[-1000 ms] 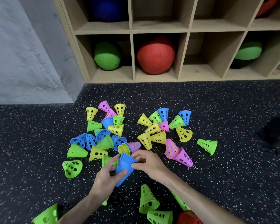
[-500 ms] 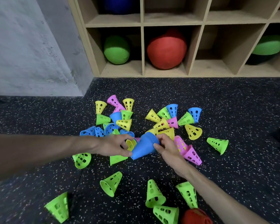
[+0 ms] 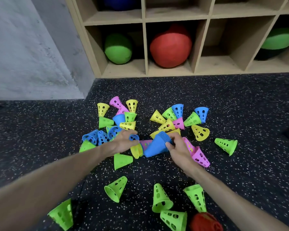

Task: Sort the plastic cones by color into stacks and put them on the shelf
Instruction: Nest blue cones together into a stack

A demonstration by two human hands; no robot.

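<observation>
Wooden cubby shelf point(image 3: 195, 47) along the back, holding a red ball point(image 3: 170, 47) and a green ball point(image 3: 118, 49). On the speckled floor point(image 3: 240, 114), scattered plastic cones point(image 3: 167, 125). Right hand point(image 3: 178, 147) clamped around a stack of blue cones point(image 3: 155, 145) lying sideways; left hand point(image 3: 123, 141) pinching a single blue cone point(image 3: 133, 137).

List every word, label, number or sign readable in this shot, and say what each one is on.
None: no readable text shows anywhere.
The cones, including the blue stack, are plain plastic with holes.
The shelf and the balls in it, such as the red ball, show no labels.
</observation>
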